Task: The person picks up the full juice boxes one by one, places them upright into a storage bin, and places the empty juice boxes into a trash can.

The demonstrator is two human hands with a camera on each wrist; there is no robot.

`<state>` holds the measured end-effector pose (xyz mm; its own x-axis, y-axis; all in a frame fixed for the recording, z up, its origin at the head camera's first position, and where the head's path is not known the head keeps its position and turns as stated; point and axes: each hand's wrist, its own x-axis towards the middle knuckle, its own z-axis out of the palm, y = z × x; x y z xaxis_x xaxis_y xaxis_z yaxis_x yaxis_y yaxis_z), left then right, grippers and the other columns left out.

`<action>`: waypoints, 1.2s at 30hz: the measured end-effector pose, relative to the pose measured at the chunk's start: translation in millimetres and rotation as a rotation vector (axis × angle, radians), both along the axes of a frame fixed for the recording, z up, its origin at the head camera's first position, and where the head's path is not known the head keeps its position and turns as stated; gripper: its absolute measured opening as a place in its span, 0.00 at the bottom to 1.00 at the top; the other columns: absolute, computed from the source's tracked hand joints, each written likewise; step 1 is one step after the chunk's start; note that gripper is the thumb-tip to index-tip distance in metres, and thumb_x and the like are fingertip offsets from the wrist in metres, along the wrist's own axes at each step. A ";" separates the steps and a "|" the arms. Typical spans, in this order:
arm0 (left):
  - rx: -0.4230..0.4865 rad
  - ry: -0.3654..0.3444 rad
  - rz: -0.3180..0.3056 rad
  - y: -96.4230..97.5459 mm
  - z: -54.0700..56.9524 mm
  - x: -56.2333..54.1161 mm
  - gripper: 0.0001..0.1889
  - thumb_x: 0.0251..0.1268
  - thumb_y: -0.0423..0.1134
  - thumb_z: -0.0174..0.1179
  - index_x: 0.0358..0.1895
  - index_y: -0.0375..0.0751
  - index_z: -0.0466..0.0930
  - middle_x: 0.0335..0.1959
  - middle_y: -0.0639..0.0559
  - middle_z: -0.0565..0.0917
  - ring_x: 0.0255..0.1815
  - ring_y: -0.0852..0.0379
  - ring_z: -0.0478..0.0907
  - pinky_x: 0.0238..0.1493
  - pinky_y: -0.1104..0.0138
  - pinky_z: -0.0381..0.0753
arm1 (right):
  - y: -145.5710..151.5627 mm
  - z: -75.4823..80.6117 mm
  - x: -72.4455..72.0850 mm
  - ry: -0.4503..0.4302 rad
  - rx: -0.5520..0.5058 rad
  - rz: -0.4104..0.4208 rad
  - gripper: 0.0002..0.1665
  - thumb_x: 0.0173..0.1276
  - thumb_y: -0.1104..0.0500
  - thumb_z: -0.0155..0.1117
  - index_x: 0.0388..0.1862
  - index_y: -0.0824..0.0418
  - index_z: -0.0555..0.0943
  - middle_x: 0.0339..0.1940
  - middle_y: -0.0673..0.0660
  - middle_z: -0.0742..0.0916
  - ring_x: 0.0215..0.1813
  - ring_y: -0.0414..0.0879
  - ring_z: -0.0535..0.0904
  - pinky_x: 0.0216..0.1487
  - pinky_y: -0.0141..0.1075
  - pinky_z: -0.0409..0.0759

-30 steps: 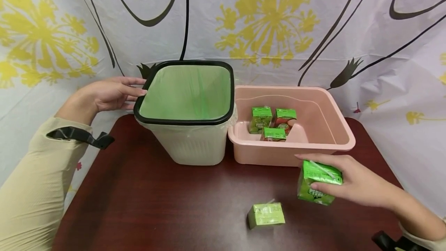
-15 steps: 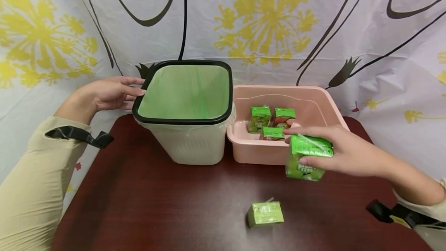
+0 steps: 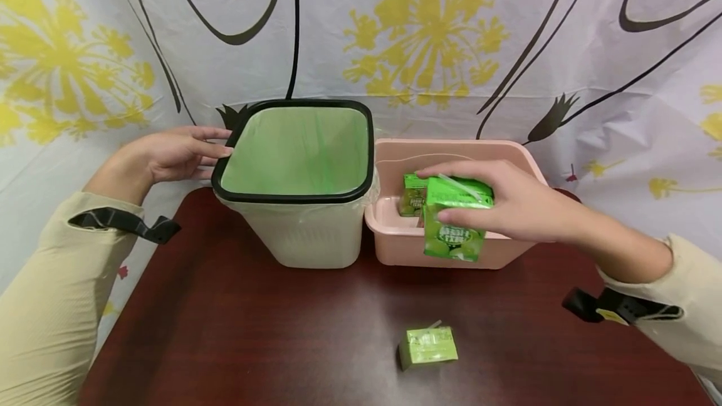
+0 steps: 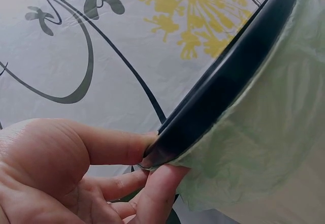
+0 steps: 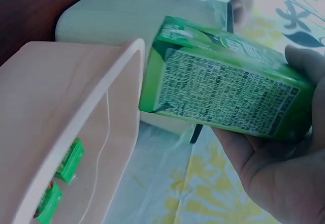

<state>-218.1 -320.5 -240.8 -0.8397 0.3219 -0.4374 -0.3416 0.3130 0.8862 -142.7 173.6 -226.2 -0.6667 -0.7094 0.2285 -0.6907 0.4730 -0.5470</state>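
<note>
My left hand [image 3: 169, 154] pinches the black rim [image 4: 223, 87] of the trash bin [image 3: 304, 237], which has a pale green liner. In the left wrist view, the thumb and fingers meet at that rim. My right hand [image 3: 510, 202] grips a green juice box [image 3: 454, 230] with a straw on its top. It is held upright over the front edge of the pink plastic tub [image 3: 395, 249]. Inside the tub stand other juice boxes [image 5: 71, 160]; in the head view the hand and held box partly hide them. The printed side of the held carton fills the right wrist view.
A lighter green juice box [image 3: 431, 346] with a straw lies on the dark red table [image 3: 254, 337], near its front. The bin and tub stand side by side at the back. Behind them hangs a white cloth [image 3: 327, 30] with yellow flowers.
My right hand has carried the juice box leftward and up, from above the table to the tub's front edge. My left hand stays at the bin's rim.
</note>
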 end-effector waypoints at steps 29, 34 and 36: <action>-0.006 -0.007 0.001 1.2 1.9 1.4 0.38 0.82 0.35 0.46 0.83 0.38 0.33 0.47 0.68 0.82 0.50 0.70 0.80 0.53 0.68 0.81 | -94.9 81.2 -30.4 -0.286 -0.108 -0.152 0.25 0.74 0.44 0.64 0.66 0.47 0.80 0.53 0.51 0.84 0.48 0.46 0.82 0.57 0.42 0.77; -0.005 -0.007 0.002 0.9 2.3 1.4 0.37 0.82 0.35 0.46 0.83 0.38 0.34 0.46 0.68 0.83 0.50 0.70 0.81 0.53 0.68 0.81 | -111.3 82.2 -37.8 -0.264 -0.139 -0.162 0.27 0.73 0.43 0.64 0.68 0.49 0.79 0.57 0.49 0.82 0.51 0.43 0.80 0.56 0.40 0.78; 0.000 -0.008 0.006 1.3 2.0 1.4 0.37 0.82 0.35 0.46 0.83 0.38 0.35 0.46 0.68 0.83 0.49 0.70 0.81 0.52 0.68 0.81 | -118.4 79.8 -42.5 -0.269 -0.171 -0.169 0.28 0.73 0.45 0.64 0.68 0.51 0.78 0.57 0.50 0.82 0.51 0.44 0.80 0.54 0.39 0.80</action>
<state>-216.7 -319.2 -238.8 -0.8383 0.3164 -0.4440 -0.3505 0.3110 0.8834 -185.1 55.2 -146.4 -0.8235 -0.5511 0.1348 -0.4315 0.4540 -0.7795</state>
